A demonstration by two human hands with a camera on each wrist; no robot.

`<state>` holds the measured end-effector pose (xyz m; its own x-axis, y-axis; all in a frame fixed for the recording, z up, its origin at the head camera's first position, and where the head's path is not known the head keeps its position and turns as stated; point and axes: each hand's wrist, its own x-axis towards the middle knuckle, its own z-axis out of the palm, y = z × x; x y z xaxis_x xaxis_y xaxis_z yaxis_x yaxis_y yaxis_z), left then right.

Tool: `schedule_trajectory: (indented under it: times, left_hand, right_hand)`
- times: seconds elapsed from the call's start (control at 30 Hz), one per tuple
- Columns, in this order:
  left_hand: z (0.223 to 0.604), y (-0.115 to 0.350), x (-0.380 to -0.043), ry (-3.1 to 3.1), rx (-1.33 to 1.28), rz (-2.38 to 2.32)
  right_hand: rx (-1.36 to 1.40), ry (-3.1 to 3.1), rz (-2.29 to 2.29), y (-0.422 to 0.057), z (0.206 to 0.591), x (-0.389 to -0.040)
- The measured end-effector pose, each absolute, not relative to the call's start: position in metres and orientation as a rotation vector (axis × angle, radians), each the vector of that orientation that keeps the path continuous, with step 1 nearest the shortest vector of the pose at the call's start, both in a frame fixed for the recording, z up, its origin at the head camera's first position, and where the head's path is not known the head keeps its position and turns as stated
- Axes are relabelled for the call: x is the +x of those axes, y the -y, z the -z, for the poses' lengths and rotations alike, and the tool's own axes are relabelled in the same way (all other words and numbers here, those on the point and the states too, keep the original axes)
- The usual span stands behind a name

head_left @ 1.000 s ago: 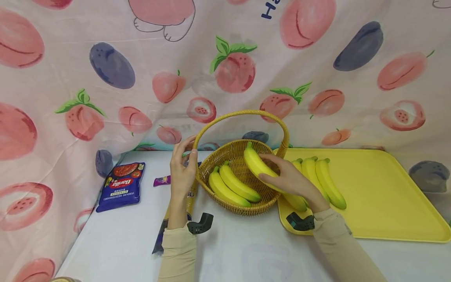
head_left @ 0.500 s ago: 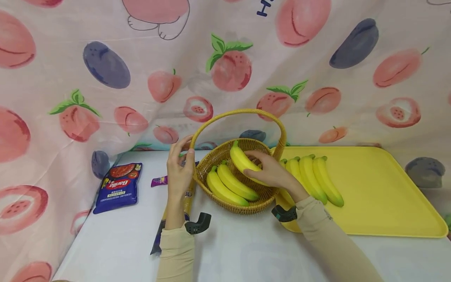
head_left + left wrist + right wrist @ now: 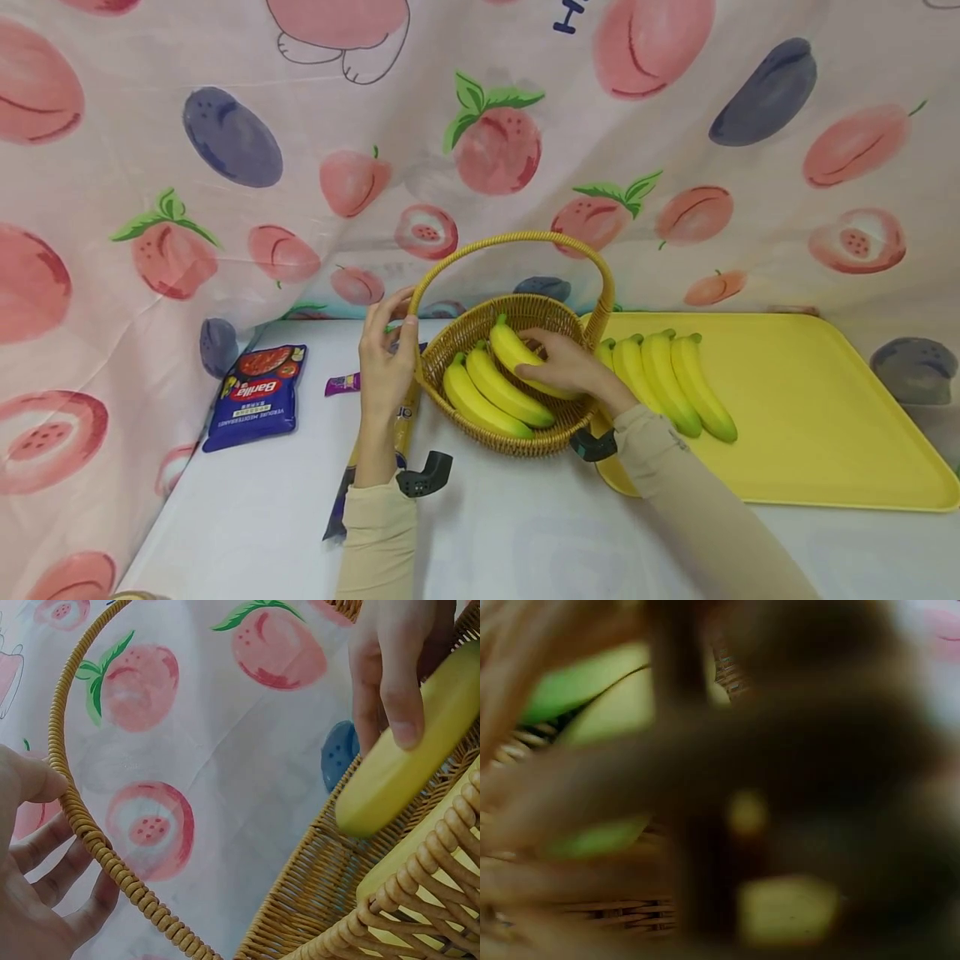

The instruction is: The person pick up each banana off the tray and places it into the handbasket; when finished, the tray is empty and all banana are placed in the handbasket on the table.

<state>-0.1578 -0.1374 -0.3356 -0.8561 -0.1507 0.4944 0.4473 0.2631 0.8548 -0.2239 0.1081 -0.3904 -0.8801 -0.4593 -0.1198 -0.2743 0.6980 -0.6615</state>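
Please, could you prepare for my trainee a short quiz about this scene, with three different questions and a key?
1. What does the right hand hold?
2. True or false: the left hand touches the handle of the wicker basket.
3. In the head view, where does the blue Barilla pouch lie?
A) Inside the wicker basket
B) On the yellow tray
C) On the white table, left of the wicker basket

Key:
1. A banana
2. True
3. C
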Motion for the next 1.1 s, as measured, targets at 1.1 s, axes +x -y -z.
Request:
schedule_trajectory:
  times: [1.1]
  left_hand:
    - [0.332, 0.137, -0.156, 2.086, -0.242, 1.616]
  right_hand:
    - [-0.667, -2.564, 1.003, -0.116, 0.393, -0.214]
